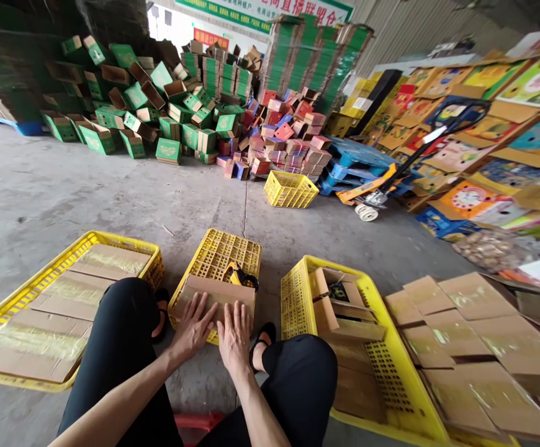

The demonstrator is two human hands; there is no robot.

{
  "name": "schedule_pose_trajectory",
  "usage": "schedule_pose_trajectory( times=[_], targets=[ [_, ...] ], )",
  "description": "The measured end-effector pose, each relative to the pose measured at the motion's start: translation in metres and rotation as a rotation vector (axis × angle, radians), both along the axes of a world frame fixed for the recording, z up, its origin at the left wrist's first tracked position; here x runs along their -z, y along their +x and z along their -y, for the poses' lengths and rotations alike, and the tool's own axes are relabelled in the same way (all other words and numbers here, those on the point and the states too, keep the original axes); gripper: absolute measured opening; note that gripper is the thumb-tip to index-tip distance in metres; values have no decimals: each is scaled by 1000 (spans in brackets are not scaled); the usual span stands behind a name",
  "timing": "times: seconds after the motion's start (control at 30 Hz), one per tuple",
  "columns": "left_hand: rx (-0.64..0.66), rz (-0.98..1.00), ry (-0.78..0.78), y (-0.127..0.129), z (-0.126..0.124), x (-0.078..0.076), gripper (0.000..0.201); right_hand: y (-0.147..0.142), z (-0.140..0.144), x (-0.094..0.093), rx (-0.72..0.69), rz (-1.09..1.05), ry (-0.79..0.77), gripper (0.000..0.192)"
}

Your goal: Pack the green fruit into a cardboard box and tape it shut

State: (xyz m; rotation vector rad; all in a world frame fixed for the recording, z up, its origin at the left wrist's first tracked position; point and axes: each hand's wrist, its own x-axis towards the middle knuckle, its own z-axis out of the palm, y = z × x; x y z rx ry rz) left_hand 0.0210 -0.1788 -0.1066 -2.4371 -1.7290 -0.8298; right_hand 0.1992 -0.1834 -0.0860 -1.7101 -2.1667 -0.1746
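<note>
Both of my hands lie flat on the top of a brown cardboard box (187,297), which rests on an upturned yellow crate (223,249). My left hand (196,321) has its fingers spread on the box's left part. Close beside it, my right hand (234,332) presses on the right part with fingers stretched out. Just behind the box, on the crate, lies a yellow and black tape dispenser (239,275). Neither hand grips anything.
On my left, a yellow crate (94,237) holds taped boxes. A second yellow crate (298,292) on my right contains an open box (339,304), near stacked cartons (479,335). Farther off stand another yellow crate (291,189), a pallet jack (382,192) and piled green boxes (167,149).
</note>
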Motion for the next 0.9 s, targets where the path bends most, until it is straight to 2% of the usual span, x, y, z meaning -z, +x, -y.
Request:
schedule_pose_trajectory(
  times=[0.2, 0.37, 0.47, 0.57, 0.73, 0.9],
  targets=[
    [170, 54, -85, 2, 3, -11, 51, -2, 9, -3, -102, -42, -14, 51],
    [229, 145, -180, 0, -1, -26, 51, -10, 9, -27, -136, -124, -38, 44],
    [228, 163, -200, 0, -3, -28, 51, -16, 6, -43, -153, -200, -74, 42],
    [217, 163, -182, 0, -6, -23, 52, -19, 2, -50, -158, -227, -92, 40],
    [146, 147, -135, 0, -11, -13, 53, -20, -4, -44, -149, -196, -70, 40],
    [121, 151, -127, -1, -15, -17, 53, -24, -11, -39, -137, -178, -64, 43]
  ],
)
